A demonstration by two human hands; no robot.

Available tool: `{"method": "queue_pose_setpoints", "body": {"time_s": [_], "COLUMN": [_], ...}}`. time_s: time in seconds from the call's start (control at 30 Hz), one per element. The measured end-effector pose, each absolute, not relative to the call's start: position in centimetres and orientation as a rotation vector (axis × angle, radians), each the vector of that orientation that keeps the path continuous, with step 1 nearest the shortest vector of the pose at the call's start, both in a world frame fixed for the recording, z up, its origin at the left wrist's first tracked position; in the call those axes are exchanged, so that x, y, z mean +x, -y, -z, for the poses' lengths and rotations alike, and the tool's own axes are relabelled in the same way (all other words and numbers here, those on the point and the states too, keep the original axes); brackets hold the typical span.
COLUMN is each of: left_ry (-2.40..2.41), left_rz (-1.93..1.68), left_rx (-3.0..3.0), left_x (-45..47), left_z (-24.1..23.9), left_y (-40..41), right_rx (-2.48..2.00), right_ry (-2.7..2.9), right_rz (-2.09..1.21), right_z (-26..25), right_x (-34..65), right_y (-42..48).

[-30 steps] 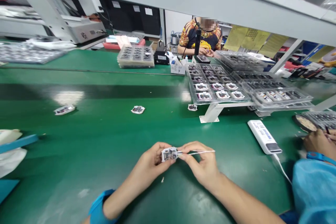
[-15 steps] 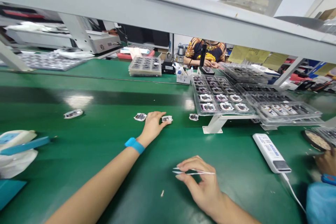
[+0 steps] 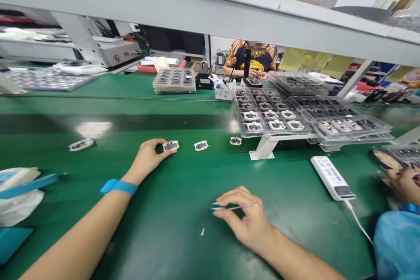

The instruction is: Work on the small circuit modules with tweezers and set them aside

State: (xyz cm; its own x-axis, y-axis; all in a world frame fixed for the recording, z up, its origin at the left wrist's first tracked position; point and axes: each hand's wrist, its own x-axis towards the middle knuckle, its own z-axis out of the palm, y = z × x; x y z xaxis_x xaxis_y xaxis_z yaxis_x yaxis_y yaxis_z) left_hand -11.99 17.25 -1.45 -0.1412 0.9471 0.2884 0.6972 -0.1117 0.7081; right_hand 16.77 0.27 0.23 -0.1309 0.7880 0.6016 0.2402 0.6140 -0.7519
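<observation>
The part (image 3: 171, 145) is a small white-rimmed piece with dark inner workings, lying a little left of the frame's centre. The left hand (image 3: 149, 156) has it pinched, the thumb along its near edge and a finger at its far left corner. A blue wristband (image 3: 122, 187) circles that arm. The right hand (image 3: 244, 216), below centre, is curled with thumb and fingers nearly together on a pair of tweezers (image 3: 236, 207), whose tips point left and stand slightly apart (they touch no part).

Three similar pieces lie in a loose row with the held one: a second part (image 3: 201, 145) just to its right, a third part (image 3: 235, 141) near centre, and a fourth part (image 3: 81, 144) well apart at the left. All rest on the green worktop (image 3: 157, 232). A pale scrap (image 3: 202, 232) lies at lower centre.

Right of centre, a clear tray (image 3: 278, 134) filled with such pieces sits on a white bracket (image 3: 262, 151). Below it, at right, lies a white device (image 3: 333, 178) with a cable (image 3: 357, 223). A co-worker's hand (image 3: 405, 181) shows at the right edge, above a blue sleeve (image 3: 398, 245). Another person (image 3: 251, 59) sits at upper centre, beneath a pale beam (image 3: 197, 15).
</observation>
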Motion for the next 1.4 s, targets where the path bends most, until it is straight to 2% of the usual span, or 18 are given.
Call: {"method": "queue_pose_setpoints", "body": {"time_s": [0.17,0.37,0.47,0.87,1.17,1.4], "left_ry": [-1.554,-1.14,-1.098,-1.121,-1.1,-1.174], "left_rz": [-1.244,-0.919,-0.783,-0.758,-0.795,-0.823], "left_rx": [1.438,1.119,1.012,1.101,1.011,0.951], "left_x": [-6.1,0.2,1.1,0.9,1.1,0.7], "left_z": [1.0,-0.8,-0.8,0.6,0.4,0.4], "left_y": [-12.3,-3.6,-1.2,-0.6,-0.2,-0.5], "right_rx": [-0.969,-0.925,-0.961,-1.032,-0.966,-1.123], "right_ry": [1.514,1.245,1.267,1.438,1.636,1.234], "right_rz": [-0.67,-0.868,-0.962,-1.024,-0.823,-1.148], "right_z": [-0.2,-0.8,-0.9,-0.3,-0.3,-0.1], "right_x": [17.3,17.9,17.9,17.3,17.0,17.4], "right_y": [-0.7,-1.1,-1.1,-0.8,-0.5,-1.2]}}
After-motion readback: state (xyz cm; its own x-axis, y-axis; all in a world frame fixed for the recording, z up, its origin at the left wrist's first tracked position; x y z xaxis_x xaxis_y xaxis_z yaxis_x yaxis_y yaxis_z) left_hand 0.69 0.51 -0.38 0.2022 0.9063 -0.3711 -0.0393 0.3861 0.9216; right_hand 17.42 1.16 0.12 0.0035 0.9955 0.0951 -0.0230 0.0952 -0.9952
